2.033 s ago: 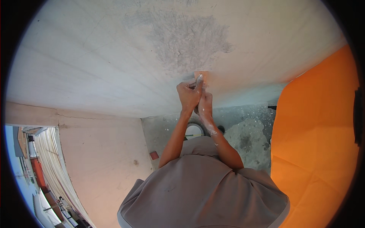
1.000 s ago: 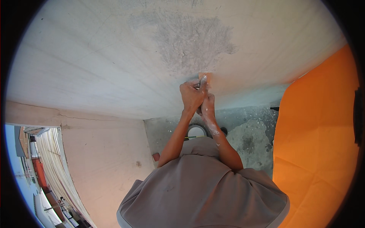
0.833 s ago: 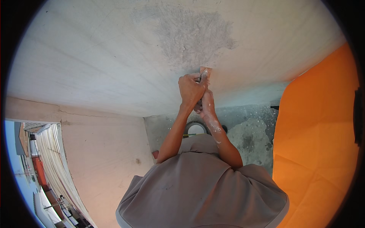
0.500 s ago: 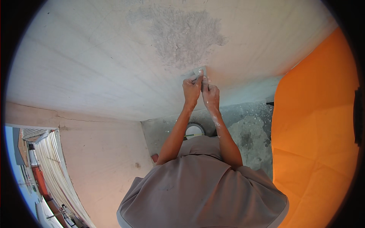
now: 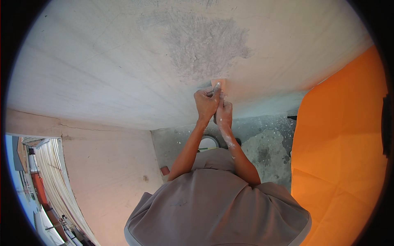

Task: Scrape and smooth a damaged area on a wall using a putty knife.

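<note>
A putty knife (image 5: 222, 82) with a flat, squarish blade is up against the pale wall, at the lower edge of a rough grey patch (image 5: 207, 45). My right hand (image 5: 224, 113), dusted white, is closed around its handle, which the fingers mostly hide. Just to the left, my left hand (image 5: 206, 104) is closed too; one whitened fingertip presses on the blade. Both hands touch each other, arms stretched forward. White smears mark my right forearm.
Below the wall, the grey floor (image 5: 262, 149) is speckled white. A round white-topped container (image 5: 209, 142) stands near my body. Orange sheeting (image 5: 338, 151) hangs at the right. A cracked side wall (image 5: 111, 164) and a window opening (image 5: 53, 184) lie left.
Both hands and the putty knife have shifted slightly down in the picture, and the blade has tilted, now looking tan rather than grey. The right hand has come closer beneath the left.
</note>
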{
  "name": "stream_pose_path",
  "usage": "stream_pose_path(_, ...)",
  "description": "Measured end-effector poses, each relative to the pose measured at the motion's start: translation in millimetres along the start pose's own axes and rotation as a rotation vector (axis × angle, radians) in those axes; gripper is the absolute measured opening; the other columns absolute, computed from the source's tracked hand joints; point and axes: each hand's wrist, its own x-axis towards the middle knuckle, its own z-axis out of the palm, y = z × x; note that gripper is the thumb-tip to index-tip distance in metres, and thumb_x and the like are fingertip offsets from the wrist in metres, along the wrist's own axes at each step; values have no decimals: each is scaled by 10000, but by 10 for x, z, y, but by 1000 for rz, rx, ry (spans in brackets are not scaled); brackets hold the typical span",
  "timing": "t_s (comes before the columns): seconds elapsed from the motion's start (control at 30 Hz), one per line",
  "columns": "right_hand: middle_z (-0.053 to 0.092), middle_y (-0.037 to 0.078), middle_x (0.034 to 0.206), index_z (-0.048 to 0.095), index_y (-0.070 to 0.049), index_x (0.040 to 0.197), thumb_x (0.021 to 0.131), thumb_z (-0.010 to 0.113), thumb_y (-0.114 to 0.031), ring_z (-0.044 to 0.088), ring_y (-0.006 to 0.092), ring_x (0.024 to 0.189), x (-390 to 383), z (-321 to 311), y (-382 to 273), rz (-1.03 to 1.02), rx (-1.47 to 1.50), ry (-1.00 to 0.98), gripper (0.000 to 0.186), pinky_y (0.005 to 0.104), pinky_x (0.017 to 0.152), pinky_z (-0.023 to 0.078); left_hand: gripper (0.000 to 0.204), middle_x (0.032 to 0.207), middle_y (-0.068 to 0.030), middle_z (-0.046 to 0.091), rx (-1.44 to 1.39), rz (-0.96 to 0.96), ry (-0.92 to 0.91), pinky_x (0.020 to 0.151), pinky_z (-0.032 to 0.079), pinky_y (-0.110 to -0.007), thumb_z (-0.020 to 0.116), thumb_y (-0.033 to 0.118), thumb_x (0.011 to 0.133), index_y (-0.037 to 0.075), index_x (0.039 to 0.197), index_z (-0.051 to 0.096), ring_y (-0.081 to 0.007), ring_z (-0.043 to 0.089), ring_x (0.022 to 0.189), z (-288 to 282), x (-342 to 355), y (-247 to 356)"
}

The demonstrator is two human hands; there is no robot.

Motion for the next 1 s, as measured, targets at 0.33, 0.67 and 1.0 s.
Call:
stream_pose_path(0.33,407,-36,482,510,-84,669,1065,409,-633,356,72,315,-183,93,-261,253,561,-206,685,278,285,223,374,566,-159,656,284,90,-21,483,438,-374,717,278,942,-27,729,746,-169,590,456,-115,51,280)
stream_pose_path(0.67,324,-66,448,424,-176,641,1045,377,-677,287,91,294,-296,-40,-610,555,849,-484,646,272,276,225,375,660,-114,739,763,70,-166,561,523,-340,706,309,961,-8,774,782,-192,699,556,-189,101,683)
stream_pose_path(1.0,501,88,494,585,66,638,1060,403,-644,530,205,498,275,-52,62,-68,46,-74,846,438,520,405,394,738,-139,772,162,90,-59,574,521,-283,715,284,987,-84,861,775,-82,657,619,-18,26,1)
